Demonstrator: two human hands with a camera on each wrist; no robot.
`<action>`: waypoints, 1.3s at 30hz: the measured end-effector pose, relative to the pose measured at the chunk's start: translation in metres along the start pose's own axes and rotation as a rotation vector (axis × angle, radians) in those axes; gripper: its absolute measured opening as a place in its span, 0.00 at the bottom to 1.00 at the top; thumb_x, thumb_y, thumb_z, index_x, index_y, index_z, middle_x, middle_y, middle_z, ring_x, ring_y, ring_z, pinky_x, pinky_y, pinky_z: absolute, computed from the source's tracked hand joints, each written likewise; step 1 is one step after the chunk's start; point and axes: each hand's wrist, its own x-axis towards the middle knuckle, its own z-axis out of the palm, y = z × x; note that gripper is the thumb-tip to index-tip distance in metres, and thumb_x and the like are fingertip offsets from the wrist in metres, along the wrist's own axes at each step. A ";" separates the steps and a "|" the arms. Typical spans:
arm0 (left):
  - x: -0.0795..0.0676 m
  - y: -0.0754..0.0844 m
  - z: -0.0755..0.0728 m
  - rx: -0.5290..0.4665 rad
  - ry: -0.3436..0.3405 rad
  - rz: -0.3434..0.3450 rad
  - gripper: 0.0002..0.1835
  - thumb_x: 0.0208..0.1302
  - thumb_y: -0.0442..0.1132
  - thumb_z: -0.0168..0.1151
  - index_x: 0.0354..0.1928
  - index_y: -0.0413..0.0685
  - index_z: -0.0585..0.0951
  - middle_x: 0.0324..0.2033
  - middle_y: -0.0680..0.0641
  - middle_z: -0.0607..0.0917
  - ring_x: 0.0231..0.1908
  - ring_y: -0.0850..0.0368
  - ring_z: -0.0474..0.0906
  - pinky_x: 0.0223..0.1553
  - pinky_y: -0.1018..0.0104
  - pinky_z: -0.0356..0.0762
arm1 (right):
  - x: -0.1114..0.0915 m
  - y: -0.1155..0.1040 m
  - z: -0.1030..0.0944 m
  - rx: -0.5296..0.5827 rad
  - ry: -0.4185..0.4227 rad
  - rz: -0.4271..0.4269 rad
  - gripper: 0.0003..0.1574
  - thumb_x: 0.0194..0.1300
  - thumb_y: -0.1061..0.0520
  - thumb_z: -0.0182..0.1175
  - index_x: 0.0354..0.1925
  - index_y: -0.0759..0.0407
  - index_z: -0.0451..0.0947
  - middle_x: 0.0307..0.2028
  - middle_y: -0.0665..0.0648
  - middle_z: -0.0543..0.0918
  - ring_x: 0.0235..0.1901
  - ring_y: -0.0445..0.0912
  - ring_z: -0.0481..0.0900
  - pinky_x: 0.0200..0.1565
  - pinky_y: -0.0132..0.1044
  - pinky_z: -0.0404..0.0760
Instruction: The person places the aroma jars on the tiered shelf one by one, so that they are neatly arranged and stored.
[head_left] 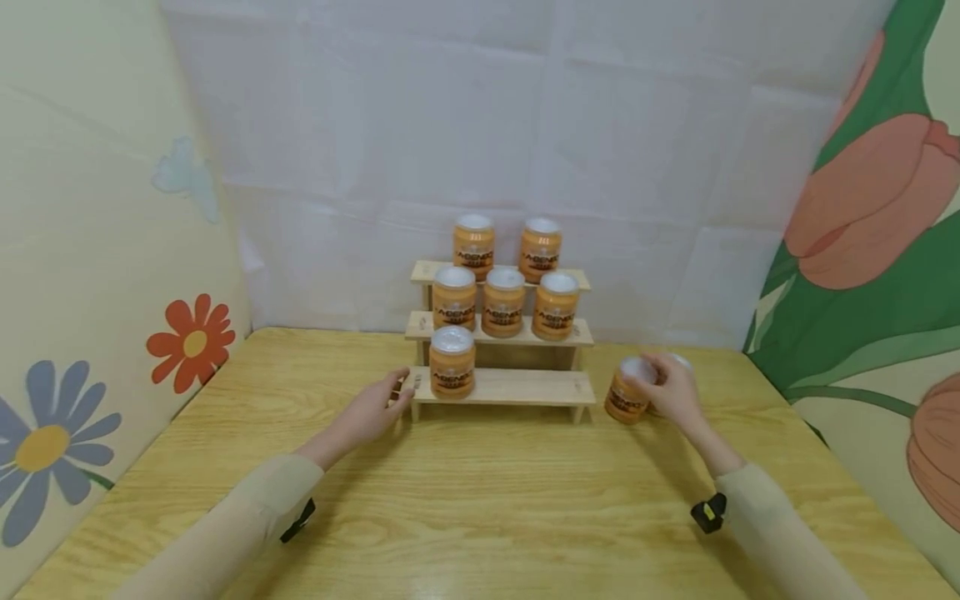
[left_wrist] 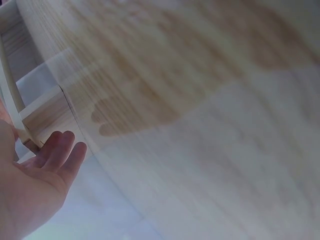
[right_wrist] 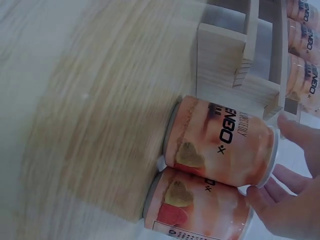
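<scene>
A three-step wooden rack (head_left: 525, 387) stands on the table, with orange cans on its steps. Two cans stand on the top step, three on the middle, and one can (head_left: 452, 367) at the left of the bottom step. At the rack's left end is my left hand (head_left: 372, 408), its fingers loosely extended beside the bottom board and leg (left_wrist: 50, 117). To the right of the rack, my right hand (head_left: 671, 392) grips an orange can (right_wrist: 220, 140) round its top rim, thumb on one side, fingers on the other. Another can (right_wrist: 195, 207) stands against it, mostly hidden in the head view.
The wood-grain table (head_left: 420, 508) extends in front of the rack. Behind it hangs a white cloth (head_left: 480, 125). Flower-printed panels rise on the left (head_left: 90, 250) and right (head_left: 870, 333). Both wrists carry small black devices.
</scene>
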 end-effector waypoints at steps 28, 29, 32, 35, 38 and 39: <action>0.000 -0.001 0.002 0.003 0.000 -0.006 0.30 0.74 0.45 0.43 0.68 0.30 0.56 0.58 0.27 0.71 0.54 0.36 0.73 0.54 0.46 0.74 | -0.005 0.008 -0.017 0.046 -0.188 0.056 0.36 0.62 0.57 0.63 0.61 0.76 0.64 0.55 0.77 0.72 0.53 0.66 0.75 0.53 0.54 0.76; 0.000 -0.001 0.002 -0.001 0.001 -0.011 0.30 0.74 0.45 0.43 0.68 0.31 0.56 0.58 0.27 0.71 0.55 0.37 0.73 0.54 0.46 0.74 | -0.005 0.008 -0.017 0.048 -0.189 0.058 0.37 0.62 0.56 0.63 0.61 0.77 0.64 0.55 0.77 0.72 0.53 0.65 0.75 0.53 0.54 0.76; 0.000 -0.001 0.002 0.005 0.002 -0.010 0.30 0.74 0.45 0.43 0.68 0.31 0.56 0.58 0.27 0.71 0.55 0.36 0.73 0.54 0.45 0.74 | -0.005 0.007 -0.018 0.060 -0.215 0.071 0.38 0.63 0.55 0.62 0.63 0.75 0.63 0.56 0.76 0.72 0.53 0.65 0.75 0.52 0.53 0.77; 0.000 -0.002 0.002 0.008 0.003 -0.011 0.30 0.74 0.45 0.43 0.69 0.31 0.55 0.58 0.28 0.71 0.55 0.36 0.73 0.54 0.45 0.74 | -0.005 0.008 -0.021 0.075 -0.266 0.072 0.39 0.64 0.53 0.61 0.65 0.73 0.60 0.59 0.75 0.69 0.56 0.65 0.73 0.53 0.53 0.76; 0.001 -0.003 0.002 0.012 0.003 -0.014 0.30 0.74 0.45 0.43 0.69 0.31 0.55 0.58 0.28 0.71 0.55 0.36 0.73 0.54 0.46 0.74 | -0.005 0.009 -0.021 0.092 -0.308 0.063 0.40 0.65 0.53 0.60 0.66 0.72 0.58 0.62 0.75 0.66 0.58 0.65 0.70 0.55 0.54 0.75; 0.001 -0.003 0.002 0.011 0.002 -0.014 0.30 0.74 0.45 0.43 0.69 0.31 0.55 0.58 0.28 0.71 0.55 0.36 0.73 0.54 0.46 0.74 | -0.006 0.009 -0.021 0.098 -0.316 0.062 0.41 0.65 0.53 0.60 0.66 0.73 0.57 0.62 0.75 0.66 0.58 0.65 0.70 0.55 0.54 0.75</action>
